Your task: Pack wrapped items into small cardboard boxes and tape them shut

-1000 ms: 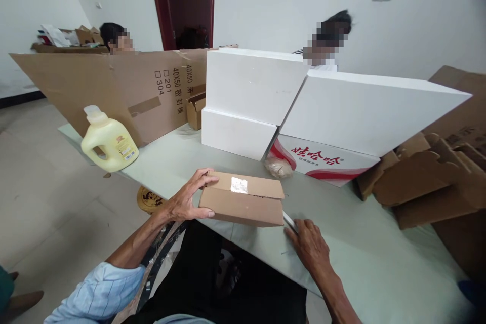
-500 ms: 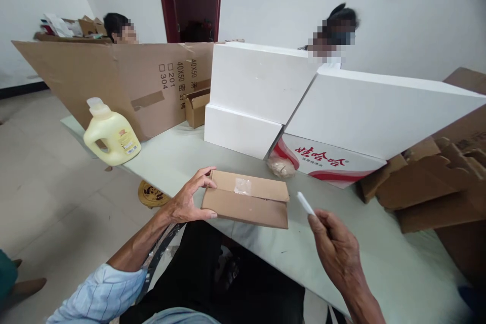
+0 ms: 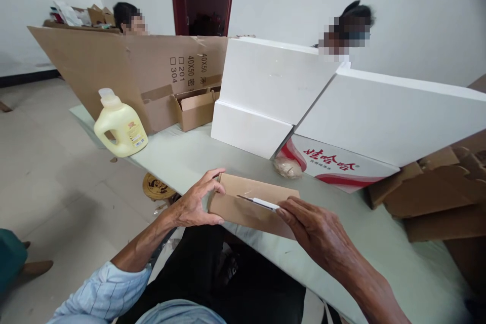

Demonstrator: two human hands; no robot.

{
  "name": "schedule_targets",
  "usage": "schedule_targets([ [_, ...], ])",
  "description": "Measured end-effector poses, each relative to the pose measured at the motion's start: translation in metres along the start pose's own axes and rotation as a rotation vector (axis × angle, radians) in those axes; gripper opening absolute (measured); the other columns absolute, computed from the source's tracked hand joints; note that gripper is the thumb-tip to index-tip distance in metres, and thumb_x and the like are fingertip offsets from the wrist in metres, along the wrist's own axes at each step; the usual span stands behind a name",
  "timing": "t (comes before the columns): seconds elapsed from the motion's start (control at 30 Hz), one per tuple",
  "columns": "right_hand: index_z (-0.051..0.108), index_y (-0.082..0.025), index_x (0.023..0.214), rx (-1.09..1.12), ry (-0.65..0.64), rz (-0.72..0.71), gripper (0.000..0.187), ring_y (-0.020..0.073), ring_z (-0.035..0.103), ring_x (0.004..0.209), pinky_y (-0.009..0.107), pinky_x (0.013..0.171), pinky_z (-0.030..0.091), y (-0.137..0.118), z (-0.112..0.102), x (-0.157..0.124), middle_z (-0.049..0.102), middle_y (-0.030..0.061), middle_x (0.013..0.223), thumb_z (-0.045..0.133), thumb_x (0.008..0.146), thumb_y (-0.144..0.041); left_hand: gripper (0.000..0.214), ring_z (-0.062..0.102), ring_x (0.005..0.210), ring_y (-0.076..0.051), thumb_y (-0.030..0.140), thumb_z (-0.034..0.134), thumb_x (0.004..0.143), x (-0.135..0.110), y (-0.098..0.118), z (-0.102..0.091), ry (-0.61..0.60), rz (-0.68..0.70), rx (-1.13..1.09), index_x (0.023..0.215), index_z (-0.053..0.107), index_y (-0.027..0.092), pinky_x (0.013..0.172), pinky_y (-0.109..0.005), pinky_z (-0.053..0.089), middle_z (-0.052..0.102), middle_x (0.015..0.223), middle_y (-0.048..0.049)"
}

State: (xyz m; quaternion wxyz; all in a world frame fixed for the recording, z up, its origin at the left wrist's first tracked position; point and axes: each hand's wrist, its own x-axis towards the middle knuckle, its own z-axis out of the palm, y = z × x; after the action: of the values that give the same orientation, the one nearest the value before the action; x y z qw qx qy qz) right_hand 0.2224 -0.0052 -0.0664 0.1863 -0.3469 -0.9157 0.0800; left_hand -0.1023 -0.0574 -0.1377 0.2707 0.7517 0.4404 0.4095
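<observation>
A small flat brown cardboard box (image 3: 243, 212) sits at the near edge of the table. My left hand (image 3: 199, 200) grips its left end, thumb at the near side and fingers over the far corner. In my right hand (image 3: 307, 217) is a slim white knife (image 3: 266, 204) with a thin dark tip. It lies low over the seam between the box's top flaps, pointing left. Whether the tip has entered the seam I cannot tell. My right fingers cover the box's right end.
White boxes (image 3: 261, 81) stand beyond, over a red-and-white carton (image 3: 341, 164). A yellow detergent jug (image 3: 123, 129) is at the left before a large cardboard sheet (image 3: 94, 61). A crumpled plastic bundle (image 3: 287, 167) and an open small carton (image 3: 195, 109) lie nearby. Two people sit opposite.
My right hand has moved left with the knife, from beside the box onto its top seam. The left hand keeps its hold on the box. The view has shifted slightly.
</observation>
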Motion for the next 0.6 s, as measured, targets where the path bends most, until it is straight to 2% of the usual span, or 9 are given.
schedule_targets([
  [0.17,0.065,-0.025,0.085,-0.057,-0.031,-0.03,0.049,0.0153,0.06,0.063,0.031,0.057,0.033,0.002,-0.007,0.01,0.067,0.002,0.079,0.034,0.115,-0.049,0.056,0.043,0.157,-0.039,0.02,0.095,0.069,0.0,0.0,-0.001,-0.004,0.004,0.004,0.112,0.06,0.023,0.123,-0.054,0.044,0.038,0.17,-0.0201],
  [0.47,0.067,-0.022,0.085,-0.142,-0.114,-0.122,0.052,0.014,0.058,0.06,0.033,0.057,0.029,0.001,-0.022,0.026,0.066,0.0028,0.076,0.033,0.117,-0.045,0.054,0.044,0.156,-0.039,0.018,0.093,0.069,0.002,0.003,-0.003,-0.019,-0.021,-0.007,0.11,0.058,0.023,0.122,-0.053,0.044,0.037,0.17,-0.0205],
  [0.6,0.066,-0.021,0.081,-0.285,-0.109,-0.176,0.054,0.0137,0.054,0.057,0.034,0.056,0.023,-0.005,-0.027,0.033,0.066,0.0031,0.074,0.034,0.117,-0.043,0.068,0.041,0.157,-0.041,0.025,0.101,0.062,0.002,0.003,-0.004,-0.069,-0.001,0.022,0.113,0.055,0.024,0.121,-0.054,0.045,0.035,0.169,-0.023],
])
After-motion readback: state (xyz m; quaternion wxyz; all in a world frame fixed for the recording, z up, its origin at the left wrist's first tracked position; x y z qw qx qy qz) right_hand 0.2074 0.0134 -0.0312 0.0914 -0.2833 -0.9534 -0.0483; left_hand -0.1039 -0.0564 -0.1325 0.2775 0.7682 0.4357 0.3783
